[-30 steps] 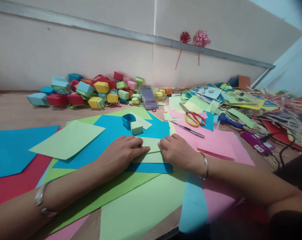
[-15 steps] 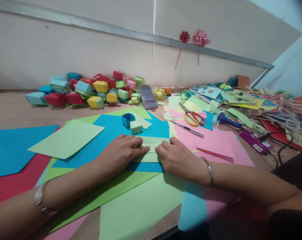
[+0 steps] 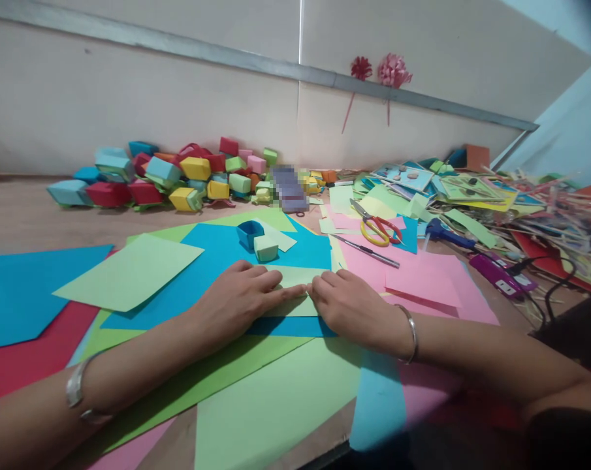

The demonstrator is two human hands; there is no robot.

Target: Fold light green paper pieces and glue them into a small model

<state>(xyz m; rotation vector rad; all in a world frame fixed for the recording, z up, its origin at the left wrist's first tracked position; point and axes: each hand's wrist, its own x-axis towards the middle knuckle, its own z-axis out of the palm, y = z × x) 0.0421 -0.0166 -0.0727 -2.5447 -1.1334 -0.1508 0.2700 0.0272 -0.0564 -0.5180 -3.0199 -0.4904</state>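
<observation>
A light green sheet of paper [image 3: 295, 307] with a fold line along it lies on blue paper under both hands. My left hand [image 3: 249, 294] presses its near side down, index finger stretched along the fold and the other fingers curled. My right hand [image 3: 347, 303] is closed at the paper's right part, its fingertips pinched on the fold and close to the left index tip. Just beyond the hands sit a small light green folded paper box [image 3: 266, 249] and an open blue paper box [image 3: 249, 234].
Scissors [image 3: 376, 225], a thin craft knife [image 3: 368, 251] and pink paper [image 3: 422, 281] lie to the right. Farther right are a blue glue gun [image 3: 447, 234] and a purple power strip [image 3: 501, 274] with cords. Colourful paper boxes [image 3: 162, 173] are heaped at the back left.
My left index finger has slid right along the fold to meet the right fingertips. My right hand has shifted slightly right.
</observation>
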